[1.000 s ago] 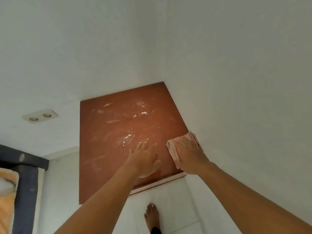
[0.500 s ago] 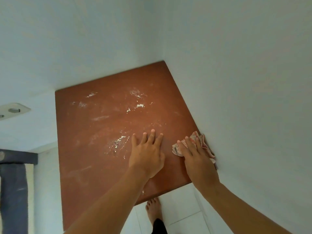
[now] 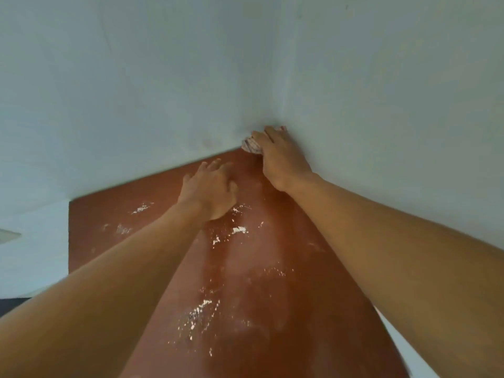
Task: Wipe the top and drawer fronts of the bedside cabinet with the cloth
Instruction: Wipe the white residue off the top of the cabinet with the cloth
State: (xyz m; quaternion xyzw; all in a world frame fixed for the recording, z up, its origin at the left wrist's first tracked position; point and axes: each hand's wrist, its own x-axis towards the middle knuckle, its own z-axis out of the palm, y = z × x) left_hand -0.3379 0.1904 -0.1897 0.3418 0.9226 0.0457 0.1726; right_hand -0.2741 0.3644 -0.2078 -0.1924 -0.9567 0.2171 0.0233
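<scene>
Right fingers: the right hand (image 3: pixel 281 156) has its fingers laid flat over a crumpled pale cloth with reddish stripes (image 3: pixel 251 145), pressing it down rather than pinching it; most of the cloth is hidden under the palm.
Cloth position: in the far right corner of the cabinet top, where the two walls meet, touching the wall; this looks like a push into the corner to catch dust lodged there.
Left fingers: the left hand (image 3: pixel 211 190) is empty, its fingers loosely spread and resting on the surface just beside the right hand.
Left hand purpose: probably a brace, taking body weight while the person leans far over the top.
Surface: the flat reddish-brown wooden top of the bedside cabinet (image 3: pixel 245 282) carries white powdery flecks (image 3: pixel 197 315) near the middle and more near the left wrist, so most of it seems not yet wiped.
Arms: both bare forearms stretch out from the near edge towards the corner.
Surroundings: pale painted walls (image 3: pixel 136 91) close in the back and right side.
Drawer fronts: out of view; judged untouched.
</scene>
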